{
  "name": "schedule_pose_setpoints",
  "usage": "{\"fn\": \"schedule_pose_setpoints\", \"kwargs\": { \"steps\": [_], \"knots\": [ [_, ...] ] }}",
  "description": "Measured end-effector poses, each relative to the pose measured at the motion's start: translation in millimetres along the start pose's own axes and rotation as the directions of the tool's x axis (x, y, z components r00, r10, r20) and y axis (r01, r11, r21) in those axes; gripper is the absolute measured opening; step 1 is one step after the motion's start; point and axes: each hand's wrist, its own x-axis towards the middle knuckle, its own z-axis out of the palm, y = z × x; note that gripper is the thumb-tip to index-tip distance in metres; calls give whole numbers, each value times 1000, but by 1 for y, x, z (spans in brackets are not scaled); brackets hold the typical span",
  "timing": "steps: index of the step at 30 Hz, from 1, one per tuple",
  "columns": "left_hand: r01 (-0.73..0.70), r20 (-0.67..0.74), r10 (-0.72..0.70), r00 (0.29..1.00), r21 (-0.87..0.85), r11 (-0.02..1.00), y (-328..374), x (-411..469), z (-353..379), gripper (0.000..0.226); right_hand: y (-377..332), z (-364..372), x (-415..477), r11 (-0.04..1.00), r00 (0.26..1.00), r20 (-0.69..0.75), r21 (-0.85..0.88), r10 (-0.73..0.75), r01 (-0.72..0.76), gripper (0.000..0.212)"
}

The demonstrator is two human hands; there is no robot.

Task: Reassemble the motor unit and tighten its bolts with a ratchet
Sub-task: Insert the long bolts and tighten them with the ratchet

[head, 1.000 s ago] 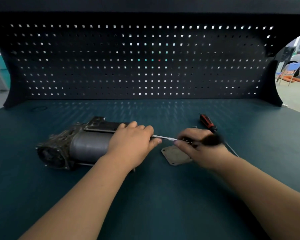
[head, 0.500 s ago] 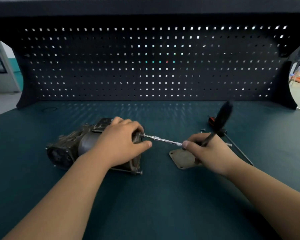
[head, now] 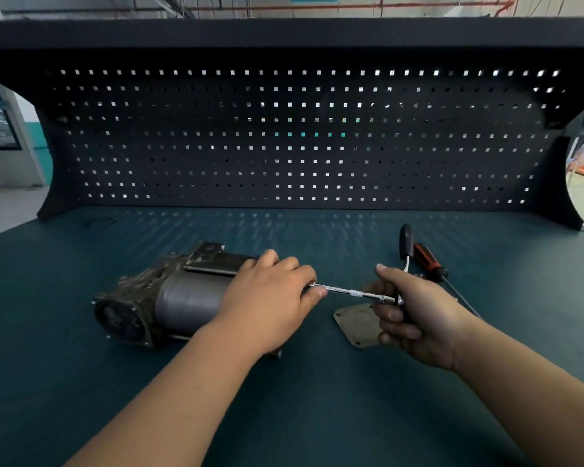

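The grey motor unit (head: 186, 298) lies on its side on the teal bench, left of centre. My left hand (head: 270, 301) wraps over its right end and hides that end. A ratchet with a long silver extension (head: 354, 292) runs from the motor's right end to my right hand (head: 415, 315). That hand grips the ratchet at its head, and the black handle (head: 406, 242) sticks up and away behind the fingers. A flat metal cover plate (head: 354, 326) lies on the bench under the right hand.
An orange-and-black screwdriver (head: 429, 261) lies just behind my right hand, its thin shaft running to the right. A dark pegboard (head: 300, 139) closes off the back of the bench (head: 317, 416).
The ratchet handle has swung from lying low across my right hand, up and over to point away from me. The left hand has kept its hold on the motor.
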Motion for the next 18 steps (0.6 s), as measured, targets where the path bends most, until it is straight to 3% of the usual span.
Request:
{"fn": "schedule_pose_setpoints", "kwargs": {
  "steps": [2,4,5,6,7,8,9,12,15,18],
  "knots": [
    [5,-1,-5,1000,9,1000,0,0,0,40,5,-2,4,978,992,-21,-172,-123,117,35],
    [8,-4,-8,1000,19,1000,0,0,1,40,12,-9,6,823,930,-13,-471,-368,319,25],
    [12,-2,-12,1000,22,1000,1,0,1,39,14,-15,6,640,847,51,-631,-530,438,20],
    [17,1,-17,1000,23,1000,1,1,0,39,15,-21,6,394,733,178,-748,-657,535,15],
    [21,3,-21,1000,23,1000,2,1,0,39,16,-25,6,157,630,324,-796,-706,585,8],
    [25,2,-25,1000,21,999,2,1,1,39,17,-28,5,1,570,422,-803,-705,596,10],
    [28,0,-28,1000,18,999,3,1,0,39,18,-30,6,-51,552,453,-803,-700,594,17],
    [38,-13,-38,999,18,999,2,0,1,40,19,-29,11,84,591,380,-789,-711,608,19],
    [50,-44,-49,998,25,998,2,-2,3,43,22,-29,15,115,589,375,-769,-716,629,13],
    [108,-75,-107,991,13,994,3,-2,5,49,23,-28,16,177,596,335,-750,-729,638,25]
  ]
}}
